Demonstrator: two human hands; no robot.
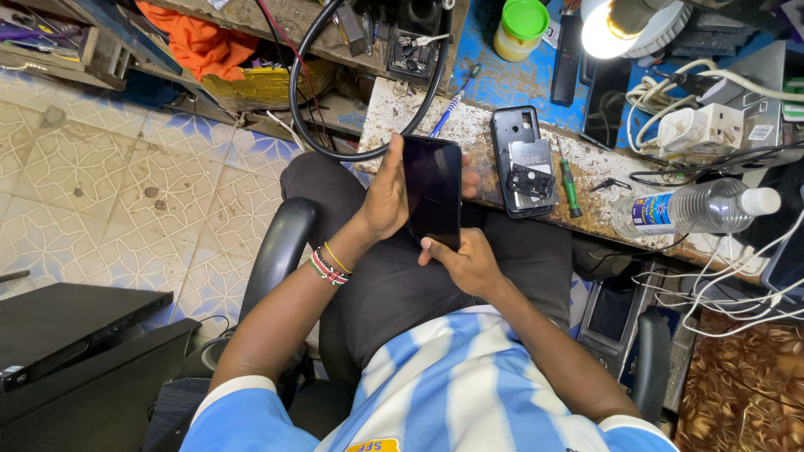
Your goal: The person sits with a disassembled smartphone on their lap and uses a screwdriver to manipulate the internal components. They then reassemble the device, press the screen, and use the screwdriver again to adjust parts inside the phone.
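- Left hand [387, 194] clasped dark phone [432, 191] along its left edge, over the lap, long axis pointing toward the worktop [477, 134].
- Right hand [466, 261] pinched its near end (from below); both grips closed.

Black smartphone [432, 191], screen dark, held upright above the lap; seemingly intact.

Screwdriver [569, 186] right of opened phone [523, 161]
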